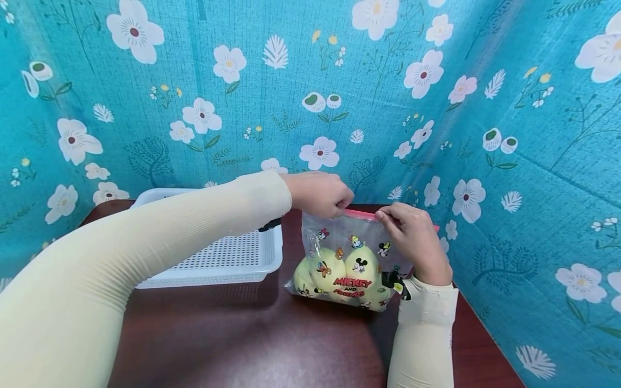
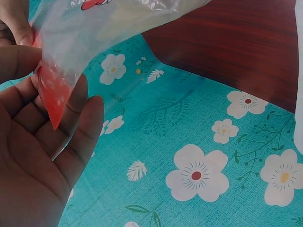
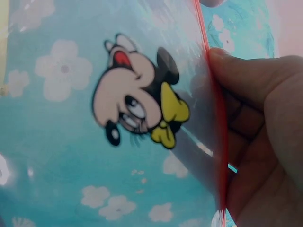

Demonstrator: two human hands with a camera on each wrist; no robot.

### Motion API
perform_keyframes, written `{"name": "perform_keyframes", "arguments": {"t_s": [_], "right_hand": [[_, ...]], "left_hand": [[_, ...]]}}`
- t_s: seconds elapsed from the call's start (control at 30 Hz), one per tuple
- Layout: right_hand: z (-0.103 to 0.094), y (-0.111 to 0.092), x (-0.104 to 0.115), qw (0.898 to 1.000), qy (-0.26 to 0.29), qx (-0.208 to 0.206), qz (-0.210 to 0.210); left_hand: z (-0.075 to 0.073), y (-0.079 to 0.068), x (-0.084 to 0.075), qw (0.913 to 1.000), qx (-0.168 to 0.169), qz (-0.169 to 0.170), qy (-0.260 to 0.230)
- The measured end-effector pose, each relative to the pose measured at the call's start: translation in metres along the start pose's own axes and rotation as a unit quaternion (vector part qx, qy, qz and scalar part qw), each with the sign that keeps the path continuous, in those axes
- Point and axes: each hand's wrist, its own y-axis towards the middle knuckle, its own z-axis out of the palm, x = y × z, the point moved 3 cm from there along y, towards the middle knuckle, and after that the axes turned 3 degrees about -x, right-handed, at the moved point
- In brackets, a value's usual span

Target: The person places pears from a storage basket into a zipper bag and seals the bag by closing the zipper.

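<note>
A clear zip bag with cartoon prints and "MICKEY AND FRIENDS" lettering stands upright on the table. Several rounded pale green fruits fill its lower part. My left hand reaches across to the bag's upper left corner. In the left wrist view, its thumb and fingers pinch the red zip end. My right hand pinches the pink-red zip strip farther right, thumb on the near side. Close up in the right wrist view, the thumb presses right at the red strip.
Left of the bag sits a white perforated plastic basket, partly hidden behind my left sleeve. Both rest on a dark red-brown table. Teal flowered cloth hangs close behind the table and along its right side.
</note>
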Motion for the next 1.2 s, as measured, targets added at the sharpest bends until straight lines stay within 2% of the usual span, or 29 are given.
{"name": "perform_keyframes", "arguments": {"t_s": [0.6, 1.2], "right_hand": [[0.000, 0.000, 0.000, 1.000, -0.002, 0.008, 0.017], [0.000, -0.001, -0.001, 1.000, -0.003, 0.008, 0.024]], "left_hand": [[0.000, -0.010, 0.006, 0.9998, -0.001, -0.018, 0.005], [0.000, -0.017, 0.011, 0.9999, -0.007, -0.012, -0.003]]}}
